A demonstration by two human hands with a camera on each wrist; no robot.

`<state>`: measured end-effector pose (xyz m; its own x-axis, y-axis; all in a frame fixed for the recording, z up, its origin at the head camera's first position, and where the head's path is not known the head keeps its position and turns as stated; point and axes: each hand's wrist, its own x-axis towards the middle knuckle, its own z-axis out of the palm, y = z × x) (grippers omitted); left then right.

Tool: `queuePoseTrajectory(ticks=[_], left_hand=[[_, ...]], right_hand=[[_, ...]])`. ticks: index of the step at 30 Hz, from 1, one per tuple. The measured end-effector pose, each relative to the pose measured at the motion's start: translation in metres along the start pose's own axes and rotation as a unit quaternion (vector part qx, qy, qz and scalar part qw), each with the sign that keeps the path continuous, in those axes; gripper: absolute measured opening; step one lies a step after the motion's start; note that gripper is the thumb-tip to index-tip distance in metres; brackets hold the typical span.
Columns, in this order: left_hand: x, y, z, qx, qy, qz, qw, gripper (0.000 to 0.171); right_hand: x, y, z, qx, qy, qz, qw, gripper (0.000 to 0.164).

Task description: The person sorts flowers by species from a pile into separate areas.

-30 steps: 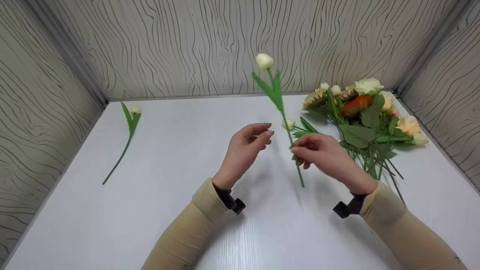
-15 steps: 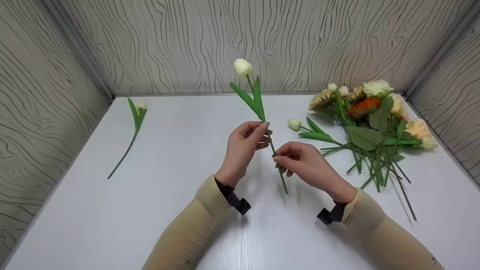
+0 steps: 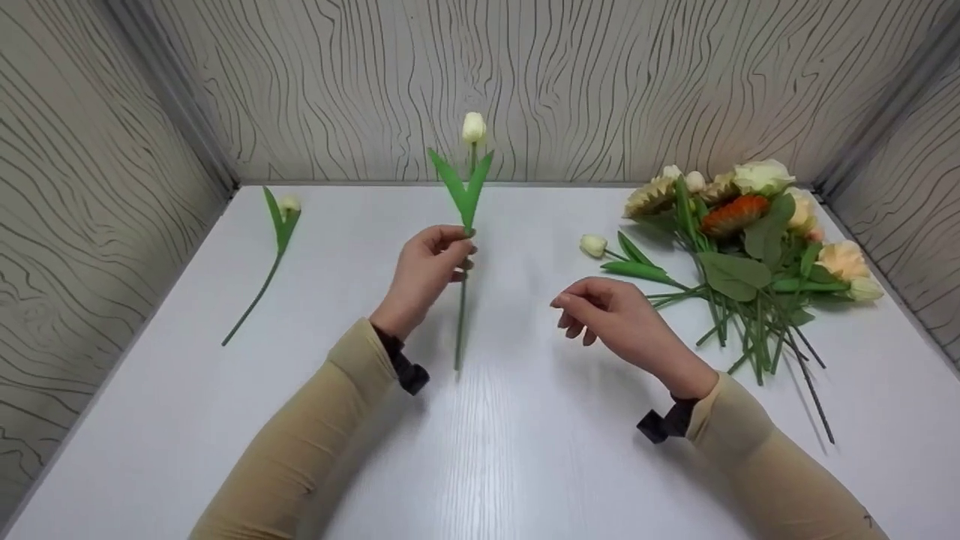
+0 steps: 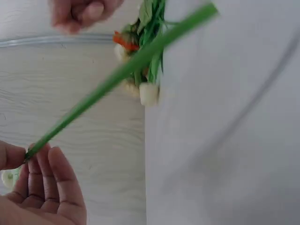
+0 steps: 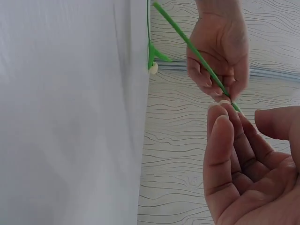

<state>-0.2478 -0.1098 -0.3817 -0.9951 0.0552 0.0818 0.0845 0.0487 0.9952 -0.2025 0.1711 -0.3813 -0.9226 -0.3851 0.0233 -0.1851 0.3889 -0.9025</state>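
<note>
So, left hand (image 3: 426, 264) pinching white tulip (image 3: 469, 201) by stem; right hand (image 3: 621, 321) relaxed, apart

The held tulip (image 3: 469, 201) is white and green, the 2 sleeves (image 3: 300, 427) tan, the wall (image 3: 555, 75) dark-lined beige.

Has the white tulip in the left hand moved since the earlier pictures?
Yes: the held white tulip has moved left, closer to the lone tulip lying at far left.
</note>
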Motion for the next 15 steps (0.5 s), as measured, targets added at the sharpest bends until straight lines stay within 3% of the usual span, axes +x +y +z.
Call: queuePoseTrajectory(ticks=[3, 5, 7, 9, 11, 13, 15], left_hand=[[0.006, -0.001, -0.049, 0.102, 0.012, -0.026, 0.9943, 0.027], [0.011, -0.003, -0.083, 0.194, 0.025, -0.034, 0.9801, 0.030], [0.013, -0.006, -0.118, 0.292, 0.046, -0.035, 0.9545, 0.032], [0.014, -0.011, -0.150, 0.381, 0.074, -0.032, 0.9213, 0.032], [0.012, -0.017, -0.176, 0.438, 0.104, -0.033, 0.8925, 0.031], [0.009, -0.025, -0.196, 0.469, 0.128, -0.040, 0.8729, 0.030], [0.006, -0.032, -0.211, 0.480, 0.144, -0.054, 0.8635, 0.030]], right_hand=[[0.001, 0.002, -0.001, -0.003, -0.004, 0.004, 1.000, 0.030], [0.003, 0.004, -0.002, -0.007, -0.005, 0.007, 1.000, 0.030], [0.004, 0.006, -0.002, -0.010, -0.008, 0.010, 1.000, 0.030], [0.005, 0.008, -0.002, -0.012, -0.010, 0.014, 1.000, 0.030], [0.006, 0.009, -0.001, -0.013, -0.011, 0.016, 1.000, 0.028], [0.007, 0.010, -0.001, -0.014, -0.011, 0.016, 1.000, 0.027], [0.007, 0.011, 0.000, -0.014, -0.011, 0.016, 1.000, 0.025]])
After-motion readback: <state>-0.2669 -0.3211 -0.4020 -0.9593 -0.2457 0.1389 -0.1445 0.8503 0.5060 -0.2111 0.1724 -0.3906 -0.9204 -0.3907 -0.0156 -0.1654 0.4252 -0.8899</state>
